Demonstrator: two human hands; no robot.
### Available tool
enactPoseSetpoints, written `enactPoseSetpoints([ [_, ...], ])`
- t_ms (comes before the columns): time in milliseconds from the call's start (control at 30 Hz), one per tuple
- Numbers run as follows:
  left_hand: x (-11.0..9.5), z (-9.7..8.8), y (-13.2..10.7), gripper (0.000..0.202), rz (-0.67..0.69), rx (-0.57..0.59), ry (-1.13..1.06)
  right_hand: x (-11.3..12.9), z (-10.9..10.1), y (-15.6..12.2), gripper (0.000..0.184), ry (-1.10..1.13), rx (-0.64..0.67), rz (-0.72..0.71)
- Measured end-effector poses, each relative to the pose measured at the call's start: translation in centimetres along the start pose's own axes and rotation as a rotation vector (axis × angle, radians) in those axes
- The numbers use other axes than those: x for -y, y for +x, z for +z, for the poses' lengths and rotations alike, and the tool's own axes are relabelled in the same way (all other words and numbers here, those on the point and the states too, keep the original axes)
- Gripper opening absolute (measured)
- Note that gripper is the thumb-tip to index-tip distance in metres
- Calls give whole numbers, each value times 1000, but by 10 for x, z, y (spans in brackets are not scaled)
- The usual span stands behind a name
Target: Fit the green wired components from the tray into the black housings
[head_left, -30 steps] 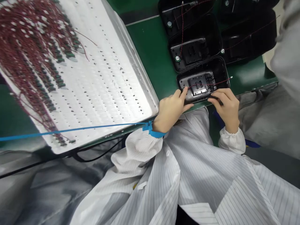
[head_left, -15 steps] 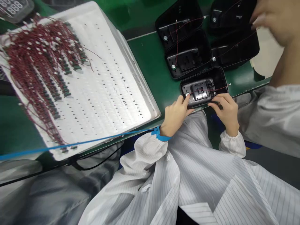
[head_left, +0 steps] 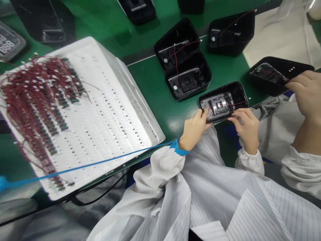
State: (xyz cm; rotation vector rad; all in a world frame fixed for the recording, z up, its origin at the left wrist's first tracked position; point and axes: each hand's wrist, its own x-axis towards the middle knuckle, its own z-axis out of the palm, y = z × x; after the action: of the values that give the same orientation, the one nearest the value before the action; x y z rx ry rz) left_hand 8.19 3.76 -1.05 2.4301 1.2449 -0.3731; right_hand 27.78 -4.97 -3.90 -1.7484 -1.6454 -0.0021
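A black plastic housing (head_left: 238, 90) lies open side up at the near edge of the green table (head_left: 155, 87), with a grey insert and a thin red wire (head_left: 237, 102) across it. My left hand (head_left: 194, 129) is curled at the housing's left end, its index finger pressing on the insert. My right hand (head_left: 247, 125) grips the housing's near right edge, fingers bent over the rim by the wire. A blue wrist strap (head_left: 179, 149) circles my left wrist, and its cord runs off to the left.
A white perforated tray (head_left: 112, 110) at left carries several red-wired components (head_left: 37, 100). Several more black housings (head_left: 187, 75) sit behind mine. At right, a co-worker's hand (head_left: 304, 93) holds another black housing (head_left: 273, 75). A digital display (head_left: 7, 42) is at far left.
The view has tilted up, showing more of the table. The co-worker's hand lifted one housing from the stack to the right. My hands stay on the near housing.
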Motion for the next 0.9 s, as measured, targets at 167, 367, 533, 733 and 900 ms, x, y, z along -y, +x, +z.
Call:
enactPoseSetpoints([
  [167,-22,-7,30,69,80,-39,-36,-24,-10,8,12,-89,-50,80],
  [367,-42,-21,63,66,78,-122,-53,-52,-14,32,13,-53,-73,149],
  [533,-46,-37,80,63,45,-106,-115,-60,-7,45,19,-72,-68,129],
  [733,-48,-59,104,44,25,-131,-129,-82,9,63,25,-54,-139,85],
  [900,-60,-67,84,55,1,-248,-127,-113,23,87,26,-54,-218,-39],
])
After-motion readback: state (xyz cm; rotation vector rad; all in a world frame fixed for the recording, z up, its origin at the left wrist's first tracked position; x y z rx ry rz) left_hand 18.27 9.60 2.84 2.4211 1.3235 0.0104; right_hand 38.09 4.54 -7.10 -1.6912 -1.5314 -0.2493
